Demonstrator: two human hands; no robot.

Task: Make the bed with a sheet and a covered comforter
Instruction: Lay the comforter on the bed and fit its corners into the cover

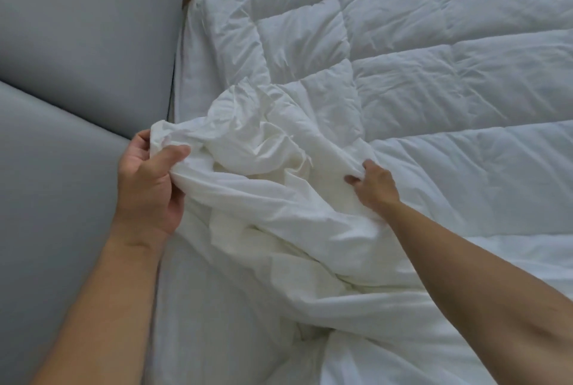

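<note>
My left fingers (143, 140) pinch a bunched edge of the white cover (263, 142); my right fingers (353, 180) curl into its folds, atop the quilted comforter (449, 80).

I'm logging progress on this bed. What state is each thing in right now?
cover: crumpled in a heap on the comforter, held by both hands.
comforter: spread over the bed, quilting bare, not yet covered.
sheet: laid on the mattress, mostly hidden.
left hand: grips the cover's edge.
right hand: grips a fold of the cover.
</note>
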